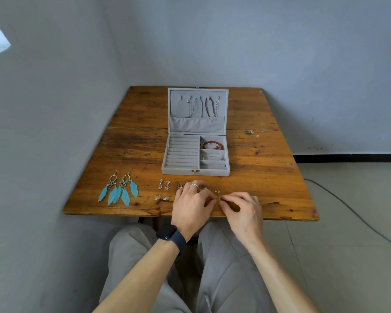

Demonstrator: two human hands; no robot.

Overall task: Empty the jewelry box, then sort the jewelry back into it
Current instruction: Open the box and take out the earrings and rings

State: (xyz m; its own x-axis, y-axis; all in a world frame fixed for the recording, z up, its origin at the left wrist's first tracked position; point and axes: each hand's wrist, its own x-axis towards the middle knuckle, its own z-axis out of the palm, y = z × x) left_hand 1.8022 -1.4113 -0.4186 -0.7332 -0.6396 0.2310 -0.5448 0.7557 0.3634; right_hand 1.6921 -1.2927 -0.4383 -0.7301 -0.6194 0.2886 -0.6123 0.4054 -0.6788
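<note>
The jewelry box [195,154] sits open in the middle of the table [269,177], and it looks only partly emptied: a red bracelet [212,145], a silver bangle [213,157] and the necklaces [209,107] in the lid are still inside. The blue feather earrings [119,188] and small earrings [164,184] lie on the table near the front edge. The left hand [193,204] and right hand [243,207] are curled, fingertips together over something tiny I cannot make out, near the box's front.

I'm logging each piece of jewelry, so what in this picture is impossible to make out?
Head view:
- The piece pinched between left hand and right hand: hidden by fingertips, too small.
- Items behind the left hand's fingers: partly covered.
- Lowest right compartment of the jewelry box: contents mostly hidden by its front wall.
- Necklaces' lower ends: inside the lid pocket.
</note>
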